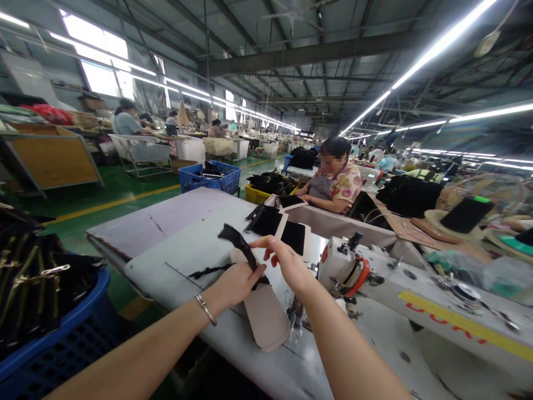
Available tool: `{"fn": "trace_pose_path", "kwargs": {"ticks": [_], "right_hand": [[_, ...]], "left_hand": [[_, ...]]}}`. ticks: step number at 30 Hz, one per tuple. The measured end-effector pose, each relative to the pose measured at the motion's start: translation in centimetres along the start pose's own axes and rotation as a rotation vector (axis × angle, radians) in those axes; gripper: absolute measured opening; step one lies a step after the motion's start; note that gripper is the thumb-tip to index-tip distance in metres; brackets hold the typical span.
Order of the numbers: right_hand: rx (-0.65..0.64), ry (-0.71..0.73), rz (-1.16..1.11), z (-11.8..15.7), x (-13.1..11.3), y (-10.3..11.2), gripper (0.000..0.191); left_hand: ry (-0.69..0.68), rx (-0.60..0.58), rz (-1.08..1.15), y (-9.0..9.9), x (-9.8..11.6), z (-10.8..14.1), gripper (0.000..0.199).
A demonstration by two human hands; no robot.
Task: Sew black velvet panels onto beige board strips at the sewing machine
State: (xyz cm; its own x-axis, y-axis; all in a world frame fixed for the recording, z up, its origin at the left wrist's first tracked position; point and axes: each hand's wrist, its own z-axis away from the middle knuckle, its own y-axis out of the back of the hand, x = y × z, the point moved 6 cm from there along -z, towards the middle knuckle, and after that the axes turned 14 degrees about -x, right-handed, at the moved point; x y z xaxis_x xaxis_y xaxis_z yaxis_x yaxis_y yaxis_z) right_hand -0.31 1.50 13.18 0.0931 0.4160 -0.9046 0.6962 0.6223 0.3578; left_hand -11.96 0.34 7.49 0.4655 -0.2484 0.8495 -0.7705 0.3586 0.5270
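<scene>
My left hand (237, 282), with a bracelet at the wrist, pinches a black fabric strip (240, 242) whose free end rises above the fingers. Close to that strip is my right hand (285, 261), its fingers apart and slightly bent; whether a fingertip touches the strip is unclear. Beneath both hands lies a beige flat panel (266, 319) with rounded corners, on the pale sewing table (179, 280). Another thin black strip (210, 271) trails left of my left hand. Further back on the table rest several black and beige panels (295, 236).
To the right stands a sewing machine (341, 266). A blue basket (50, 344) of black pieces with metal zips is at the left. Beyond the table are a blue crate (210, 176), a yellow crate (258, 193) and a seated co-worker (339, 183).
</scene>
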Motion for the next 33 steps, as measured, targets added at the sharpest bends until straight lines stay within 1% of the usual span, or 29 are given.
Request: {"fn": "trace_pose_path", "kwargs": {"ticks": [4, 6, 8, 10, 12, 16, 17, 19, 20, 21, 22, 24, 25, 26, 27, 28, 30, 31, 33], "right_hand": [[-0.055, -0.085, 0.218, 1.0, 3.5, -0.7, 0.038], [-0.011, -0.106, 0.339, 1.5, 4.3, -0.8, 0.026], [0.074, -0.110, 0.447, 2.0, 4.0, -0.8, 0.019], [0.127, -0.099, 0.531, 2.8, 3.0, -1.1, 0.021], [0.090, -0.071, 0.577, 3.5, 2.2, -1.9, 0.022], [-0.060, -0.011, 0.556, 4.9, 2.0, -3.5, 0.023], [-0.078, -0.002, 0.535, 5.1, 2.1, -3.6, 0.022], [-0.087, 0.005, 0.478, 5.2, 2.3, -3.7, 0.011], [-0.071, 0.001, 0.440, 5.2, 2.5, -3.6, 0.008], [-0.038, -0.014, 0.396, 5.0, 2.7, -3.4, 0.008], [0.003, -0.037, 0.345, 4.7, 3.1, -3.1, 0.010], [0.076, -0.090, 0.226, 4.1, 4.1, -2.7, 0.019], [0.087, -0.111, 0.167, 3.7, 4.7, -2.6, 0.024], [0.078, -0.125, 0.114, 3.2, 5.2, -2.7, 0.028], [0.054, -0.134, 0.072, 2.7, 5.7, -2.9, 0.030], [0.032, -0.142, 0.044, 2.3, 6.1, -3.0, 0.030], [0.012, -0.165, 0.030, 1.8, 6.6, -3.2, 0.027], [0.022, -0.177, 0.043, 1.7, 6.6, -3.2, 0.025], [0.089, -0.187, 0.111, 1.8, 6.3, -2.8, 0.023]], "left_hand": [[0.083, -0.087, 0.111, 0.7, -1.4, 0.1, 0.052], [0.128, -0.145, 0.194, 0.9, -2.1, 0.0, 0.057], [0.131, -0.216, 0.291, 1.0, -2.6, -0.2, 0.057], [0.100, -0.272, 0.381, 1.2, -2.7, -0.4, 0.049], [0.071, -0.297, 0.439, 1.5, -2.7, -0.5, 0.040], [0.059, -0.285, 0.468, 1.5, -2.6, -0.2, 0.038], [0.053, -0.281, 0.461, 1.4, -2.3, 0.0, 0.036], [0.037, -0.260, 0.442, 1.3, -1.7, 0.4, 0.034], [0.016, -0.237, 0.412, 1.3, -1.3, 0.5, 0.032], [-0.025, -0.208, 0.341, 1.4, -0.8, 0.7, 0.028], [-0.093, -0.171, 0.227, 1.6, -0.2, 0.8, 0.023], [-0.293, -0.089, -0.082, 1.7, 1.4, 1.2, 0.019], [-0.396, -0.042, -0.231, 1.6, 2.0, 1.5, 0.020], [-0.477, 0.012, -0.345, 1.4, 2.3, 1.8, 0.022], [-0.525, 0.069, -0.413, 1.3, 2.3, 2.0, 0.023], [-0.548, 0.127, -0.461, 1.3, 2.2, 2.1, 0.023], [-0.538, 0.206, -0.545, 1.3, 1.8, 2.2, 0.020], [-0.529, 0.220, -0.588, 1.3, 1.6, 2.2, 0.018], [-0.521, 0.215, -0.677, 1.4, 1.4, 2.4, 0.019]]}}
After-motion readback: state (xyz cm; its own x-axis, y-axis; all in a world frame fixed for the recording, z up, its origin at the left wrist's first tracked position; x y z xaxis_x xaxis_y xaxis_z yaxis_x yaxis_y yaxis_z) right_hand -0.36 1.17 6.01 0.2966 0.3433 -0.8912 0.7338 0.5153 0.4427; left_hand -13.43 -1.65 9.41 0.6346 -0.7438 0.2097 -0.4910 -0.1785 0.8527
